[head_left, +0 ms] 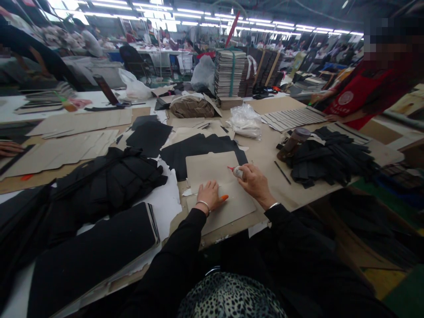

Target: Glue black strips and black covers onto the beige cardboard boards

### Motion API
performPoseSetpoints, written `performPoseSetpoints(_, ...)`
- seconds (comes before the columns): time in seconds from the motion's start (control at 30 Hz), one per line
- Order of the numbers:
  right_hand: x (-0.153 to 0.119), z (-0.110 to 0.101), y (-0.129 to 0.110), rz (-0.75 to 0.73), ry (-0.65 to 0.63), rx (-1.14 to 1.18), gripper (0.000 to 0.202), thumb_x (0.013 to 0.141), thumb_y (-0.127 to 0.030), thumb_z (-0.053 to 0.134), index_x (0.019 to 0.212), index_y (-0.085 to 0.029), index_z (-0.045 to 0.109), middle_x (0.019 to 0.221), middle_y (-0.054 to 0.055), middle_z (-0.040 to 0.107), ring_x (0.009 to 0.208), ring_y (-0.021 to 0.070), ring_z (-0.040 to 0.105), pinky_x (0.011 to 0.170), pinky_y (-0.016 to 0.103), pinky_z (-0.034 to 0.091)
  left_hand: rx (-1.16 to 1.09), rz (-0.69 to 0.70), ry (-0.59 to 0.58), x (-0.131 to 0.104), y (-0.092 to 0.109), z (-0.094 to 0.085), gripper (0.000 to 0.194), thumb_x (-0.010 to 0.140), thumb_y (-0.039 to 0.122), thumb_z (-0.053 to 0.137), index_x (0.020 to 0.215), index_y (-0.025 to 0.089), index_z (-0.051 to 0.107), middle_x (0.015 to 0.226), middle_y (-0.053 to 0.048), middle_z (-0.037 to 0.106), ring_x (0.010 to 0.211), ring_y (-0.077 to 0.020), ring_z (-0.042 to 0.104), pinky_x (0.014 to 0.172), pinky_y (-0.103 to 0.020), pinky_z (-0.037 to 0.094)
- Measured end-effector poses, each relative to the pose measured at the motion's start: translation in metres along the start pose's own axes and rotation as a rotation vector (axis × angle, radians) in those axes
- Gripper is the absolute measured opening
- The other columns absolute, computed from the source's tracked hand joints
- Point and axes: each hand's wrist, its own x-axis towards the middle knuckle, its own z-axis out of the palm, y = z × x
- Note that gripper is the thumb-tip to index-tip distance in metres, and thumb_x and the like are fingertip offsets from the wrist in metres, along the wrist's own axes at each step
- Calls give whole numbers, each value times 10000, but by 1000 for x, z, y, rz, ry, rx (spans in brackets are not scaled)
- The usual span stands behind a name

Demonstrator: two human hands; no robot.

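Observation:
A beige board (212, 168) lies in front of me, over black sheets (185, 152) that spread out behind it. My right hand (256, 183) is wrapped round a small white bottle (237, 172), whose red tip points left just above the board. On the lower part of the beige sheets rests my left hand (209, 195), with fingers bent and close together. An orange pointed thing (224, 198) sticks out by its thumb; the part nearer the palm is hidden.
Black fabric pieces (132, 172) are heaped left, black strips (331, 159) right beside a dark bottle (293, 143). A plastic bag (245, 121) and tied board stack (228, 73) stand behind. A person in a red apron (354, 97) works at right; another person's hand (11, 148) shows left.

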Motion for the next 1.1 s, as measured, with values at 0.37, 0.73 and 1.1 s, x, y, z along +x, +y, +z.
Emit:
performPoseSetpoints(0.37,-15,-11,11,78,68,24,353,831,-249,704,1175,-261,625,1202,76,661,1059,272,614,852,359,510,23,-9,-40,0,0,0,720,924,642,475,1457,158,469,1612,-176,401,1492,-347,329,1191,-619,262)
performPoseSetpoints(0.73,3,-25,15,149,473,185,383,852,-320,713,1206,-228,601,1222,126,635,1154,297,598,985,458,517,20,8,7,-3,0,2,671,940,621,466,1426,161,501,1587,-174,432,1469,-339,353,1174,-584,306)
performPoseSetpoints(1.1,11,1,-60,-210,15,400,387,836,-274,742,1199,-271,611,1233,88,645,1100,269,647,901,392,559,-44,-9,24,-8,-3,5,626,983,574,381,1503,229,428,1610,-115,412,1494,-321,299,1175,-642,302)
